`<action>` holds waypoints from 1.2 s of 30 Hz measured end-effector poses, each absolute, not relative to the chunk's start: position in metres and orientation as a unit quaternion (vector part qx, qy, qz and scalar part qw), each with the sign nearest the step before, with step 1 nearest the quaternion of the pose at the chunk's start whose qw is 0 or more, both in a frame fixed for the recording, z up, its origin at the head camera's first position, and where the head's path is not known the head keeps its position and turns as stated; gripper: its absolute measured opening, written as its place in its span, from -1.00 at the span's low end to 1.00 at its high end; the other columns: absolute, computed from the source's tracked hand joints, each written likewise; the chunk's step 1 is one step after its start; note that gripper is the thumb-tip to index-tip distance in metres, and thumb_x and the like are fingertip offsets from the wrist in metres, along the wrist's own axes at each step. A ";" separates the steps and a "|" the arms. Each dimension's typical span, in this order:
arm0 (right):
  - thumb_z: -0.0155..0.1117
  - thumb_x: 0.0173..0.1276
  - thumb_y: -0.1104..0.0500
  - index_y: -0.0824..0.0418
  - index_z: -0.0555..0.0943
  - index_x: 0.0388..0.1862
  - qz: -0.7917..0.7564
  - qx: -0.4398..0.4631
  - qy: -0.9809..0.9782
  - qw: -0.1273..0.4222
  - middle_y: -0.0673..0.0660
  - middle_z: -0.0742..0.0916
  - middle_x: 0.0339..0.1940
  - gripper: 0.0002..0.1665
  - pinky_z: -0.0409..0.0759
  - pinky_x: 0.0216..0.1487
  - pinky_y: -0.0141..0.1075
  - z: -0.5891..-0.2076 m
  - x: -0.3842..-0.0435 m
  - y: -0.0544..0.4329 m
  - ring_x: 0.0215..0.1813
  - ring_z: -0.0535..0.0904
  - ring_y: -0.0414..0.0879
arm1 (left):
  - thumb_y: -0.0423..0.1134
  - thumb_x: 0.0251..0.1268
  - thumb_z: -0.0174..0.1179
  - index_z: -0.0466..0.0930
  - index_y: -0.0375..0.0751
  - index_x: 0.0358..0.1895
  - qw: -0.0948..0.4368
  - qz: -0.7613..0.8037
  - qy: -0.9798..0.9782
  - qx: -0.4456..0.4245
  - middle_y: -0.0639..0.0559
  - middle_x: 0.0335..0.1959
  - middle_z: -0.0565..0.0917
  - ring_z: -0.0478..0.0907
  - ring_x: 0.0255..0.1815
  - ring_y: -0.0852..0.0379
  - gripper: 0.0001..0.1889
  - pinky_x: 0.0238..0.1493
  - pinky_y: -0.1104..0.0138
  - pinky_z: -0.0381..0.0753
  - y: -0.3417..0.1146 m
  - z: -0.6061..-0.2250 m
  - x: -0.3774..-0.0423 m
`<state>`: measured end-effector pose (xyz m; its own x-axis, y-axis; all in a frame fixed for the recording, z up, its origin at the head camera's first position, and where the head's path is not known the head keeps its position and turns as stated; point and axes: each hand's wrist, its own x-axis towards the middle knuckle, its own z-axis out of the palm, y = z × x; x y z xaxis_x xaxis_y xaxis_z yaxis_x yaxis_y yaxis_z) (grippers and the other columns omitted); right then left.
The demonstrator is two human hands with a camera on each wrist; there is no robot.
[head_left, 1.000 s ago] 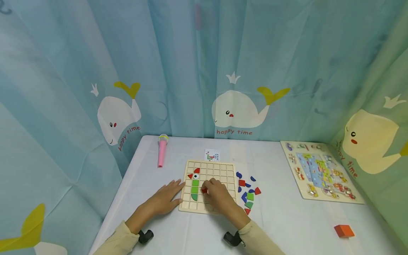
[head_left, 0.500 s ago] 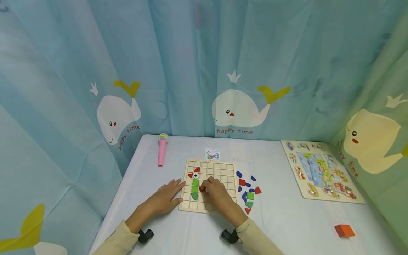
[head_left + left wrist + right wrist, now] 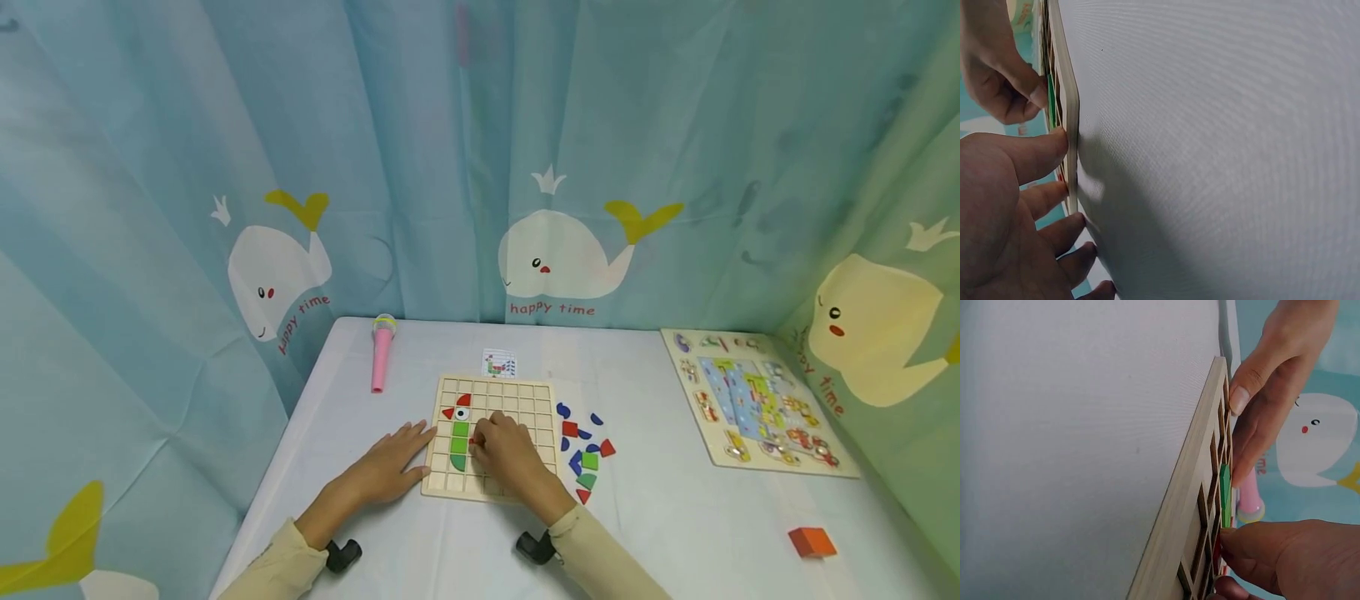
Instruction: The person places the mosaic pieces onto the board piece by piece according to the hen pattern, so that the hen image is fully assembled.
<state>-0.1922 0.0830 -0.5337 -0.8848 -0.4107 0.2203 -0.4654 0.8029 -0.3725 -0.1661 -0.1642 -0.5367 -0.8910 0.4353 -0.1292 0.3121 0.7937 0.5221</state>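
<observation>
A wooden grid board (image 3: 525, 400) lies on the table. In its left columns sit a red quarter-round (image 3: 464, 400), a red triangle (image 3: 448, 413), a round eye piece (image 3: 462, 413), two green squares (image 3: 460, 437) and a green quarter-round (image 3: 458, 462). My right hand (image 3: 510, 454) is over the board and pinches a small red piece (image 3: 1217, 551) at the grid, just right of the green squares; the fingers mostly hide its shape. My left hand (image 3: 388, 467) rests flat on the table with spread fingers, its thumb and fingertips touching the board's left edge.
Loose blue, red and green pieces (image 3: 590, 462) lie right of the board. Behind it is a small pattern card (image 3: 498, 363). A pink toy microphone (image 3: 382, 354) lies back left, a picture puzzle board (image 3: 701, 417) back right, an orange block (image 3: 812, 542) front right.
My right hand has shifted slightly left with the red piece, towards the green squares, and its fingers now cover more of that piece. The left hand has stayed put.
</observation>
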 end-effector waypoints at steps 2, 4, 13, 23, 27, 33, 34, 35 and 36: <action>0.55 0.33 0.16 0.09 0.66 -0.39 0.212 0.225 -0.949 0.063 -0.03 0.57 -0.41 -0.80 0.30 -0.37 -0.30 -0.534 -0.192 0.083 -0.36 0.40 -0.16 | -0.09 0.62 0.17 0.25 -0.13 0.66 0.121 0.251 0.939 0.201 -0.21 0.68 0.24 0.11 0.70 -0.31 -0.34 0.64 -0.26 0.12 -0.164 -0.538 -0.166; 0.55 0.33 0.16 0.08 0.65 -0.41 0.212 0.222 -0.950 0.063 -0.03 0.57 -0.41 -0.80 0.29 -0.38 -0.30 -0.534 -0.192 0.083 -0.36 0.40 -0.15 | -0.09 0.62 0.17 0.25 -0.13 0.66 0.120 0.250 0.940 0.201 -0.21 0.68 0.24 0.12 0.70 -0.30 -0.34 0.64 -0.26 0.12 -0.165 -0.539 -0.166; 0.55 0.33 0.18 0.10 0.74 -0.27 0.231 0.188 -0.955 0.012 -0.01 0.64 -0.28 -0.90 0.37 -0.22 -0.23 -0.526 -0.192 0.102 -0.19 0.51 -0.10 | -0.07 0.61 0.18 0.26 -0.09 0.66 0.121 0.246 0.943 0.191 -0.18 0.68 0.24 0.11 0.71 -0.27 -0.34 0.65 -0.24 0.12 -0.164 -0.541 -0.167; 0.48 0.36 0.29 0.32 0.62 0.14 0.238 0.083 -0.968 0.006 0.33 0.65 0.10 -0.60 0.53 0.12 0.23 -0.514 -0.204 0.179 0.15 0.59 0.26 | -0.05 0.60 0.20 0.25 -0.06 0.66 0.127 0.240 0.946 0.180 -0.15 0.69 0.24 0.09 0.72 -0.23 -0.32 0.66 -0.21 0.11 -0.165 -0.542 -0.167; 0.51 0.36 0.26 0.33 0.61 0.17 0.223 0.034 -0.974 -0.017 0.36 0.63 0.15 -0.55 0.48 0.08 0.18 -0.515 -0.210 0.199 0.15 0.53 0.27 | -0.03 0.59 0.20 0.24 -0.04 0.67 0.128 0.238 0.946 0.181 -0.13 0.69 0.24 0.08 0.72 -0.23 -0.31 0.66 -0.20 0.11 -0.166 -0.542 -0.168; 0.51 0.39 0.23 0.24 0.68 0.06 0.217 0.068 -0.973 -0.046 0.25 0.68 0.07 -0.69 0.47 -0.02 0.11 -0.520 -0.215 0.208 0.12 0.60 0.21 | -0.04 0.60 0.19 0.25 -0.05 0.67 0.130 0.239 0.944 0.184 -0.15 0.69 0.24 0.08 0.72 -0.24 -0.32 0.66 -0.21 0.11 -0.165 -0.542 -0.167; 0.50 0.39 0.23 0.23 0.68 0.06 0.219 0.072 -0.972 -0.048 0.24 0.68 0.07 -0.70 0.47 -0.02 0.10 -0.521 -0.216 0.209 0.12 0.61 0.20 | -0.04 0.60 0.19 0.25 -0.06 0.67 0.130 0.241 0.944 0.186 -0.15 0.68 0.25 0.09 0.72 -0.24 -0.33 0.66 -0.21 0.11 -0.165 -0.542 -0.167; 0.49 0.40 0.24 0.22 0.68 0.06 0.220 0.074 -0.972 -0.047 0.23 0.68 0.07 -0.70 0.47 -0.02 0.10 -0.523 -0.216 0.210 0.12 0.62 0.19 | -0.04 0.60 0.19 0.25 -0.05 0.67 0.131 0.239 0.944 0.186 -0.15 0.69 0.24 0.09 0.72 -0.24 -0.33 0.66 -0.21 0.11 -0.165 -0.542 -0.167; 0.49 0.40 0.23 0.21 0.68 0.06 0.219 0.076 -0.972 -0.046 0.22 0.68 0.06 -0.70 0.48 -0.02 0.10 -0.524 -0.216 0.211 0.11 0.62 0.18 | -0.04 0.60 0.19 0.25 -0.06 0.67 0.131 0.240 0.943 0.188 -0.15 0.68 0.24 0.09 0.72 -0.24 -0.33 0.66 -0.21 0.11 -0.164 -0.541 -0.167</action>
